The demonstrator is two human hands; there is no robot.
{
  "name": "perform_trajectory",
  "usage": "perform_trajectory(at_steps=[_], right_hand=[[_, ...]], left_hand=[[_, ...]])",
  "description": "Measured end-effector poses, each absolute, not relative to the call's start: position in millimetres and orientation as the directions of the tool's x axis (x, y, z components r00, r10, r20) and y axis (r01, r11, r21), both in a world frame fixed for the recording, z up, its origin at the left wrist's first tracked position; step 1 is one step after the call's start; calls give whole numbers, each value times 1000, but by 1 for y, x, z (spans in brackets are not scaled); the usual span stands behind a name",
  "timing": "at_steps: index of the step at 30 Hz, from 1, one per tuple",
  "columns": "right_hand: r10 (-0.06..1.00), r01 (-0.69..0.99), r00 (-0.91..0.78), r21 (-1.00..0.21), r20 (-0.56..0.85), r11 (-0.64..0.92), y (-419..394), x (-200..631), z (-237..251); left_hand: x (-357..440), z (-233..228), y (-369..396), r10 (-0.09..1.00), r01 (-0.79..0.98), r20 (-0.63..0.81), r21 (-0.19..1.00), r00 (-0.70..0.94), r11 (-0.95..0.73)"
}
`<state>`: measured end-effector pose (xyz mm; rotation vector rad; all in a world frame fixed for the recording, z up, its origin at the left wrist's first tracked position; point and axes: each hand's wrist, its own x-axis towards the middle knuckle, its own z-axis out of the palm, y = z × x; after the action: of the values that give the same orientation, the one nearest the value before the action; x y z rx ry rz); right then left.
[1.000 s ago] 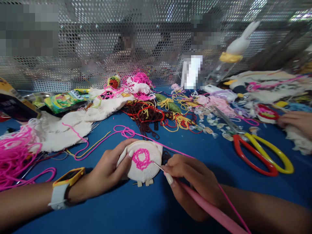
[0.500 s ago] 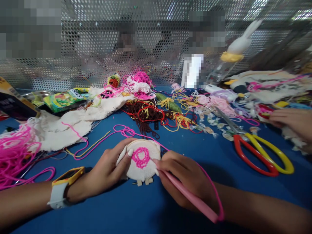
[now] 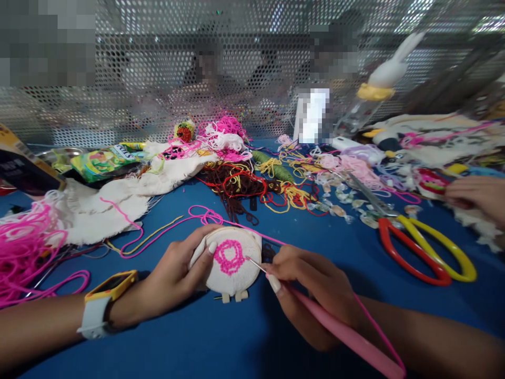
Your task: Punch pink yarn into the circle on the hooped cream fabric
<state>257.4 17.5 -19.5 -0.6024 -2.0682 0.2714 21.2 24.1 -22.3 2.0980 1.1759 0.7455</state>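
My left hand [image 3: 193, 260] grips the left edge of a small embroidery hoop [image 3: 252, 287] with white cloth, thumb on top. A ring of bright pink yarn loops [image 3: 230, 257] is worked into the cloth. My right hand [image 3: 311, 287] is closed around a pink punch needle [image 3: 347, 337], its metal tip close to the right side of the ring; whether it touches the cloth I cannot tell. Pink yarn [image 3: 381, 329] comes out of the handle's back end, and a strand [image 3: 213, 215] also runs behind the hoop. The hoop's screw clamp [image 3: 232, 296] faces me.
Red and yellow scissors [image 3: 418, 252] lie at right, near wrapped candies [image 3: 343, 196]. Yarn piles [image 3: 236, 179], cloth scraps [image 3: 98, 205] and a snack bag [image 3: 106, 162] line the back. A pink yarn heap [image 3: 27, 247] sits at left. Another person's hand [image 3: 477, 195] reaches in at right.
My right hand has moved right and back with the punch needle, so more of its metal shaft shows beside the cloth. The left hand and hoop have barely moved. The other person's hand shifted slightly right.
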Motion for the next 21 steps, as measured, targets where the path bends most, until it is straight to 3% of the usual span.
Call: perform_trajectory(at_steps=[7,21], right_hand=[[470,311,-447,-360,761,879,20,256,-17],[541,316,-448,-440,712,841,19,259,-19]], left_hand=[[21,-22,23,882,536,173,737,439,-411],[20,-24,23,886,529,164,750,434,-398]])
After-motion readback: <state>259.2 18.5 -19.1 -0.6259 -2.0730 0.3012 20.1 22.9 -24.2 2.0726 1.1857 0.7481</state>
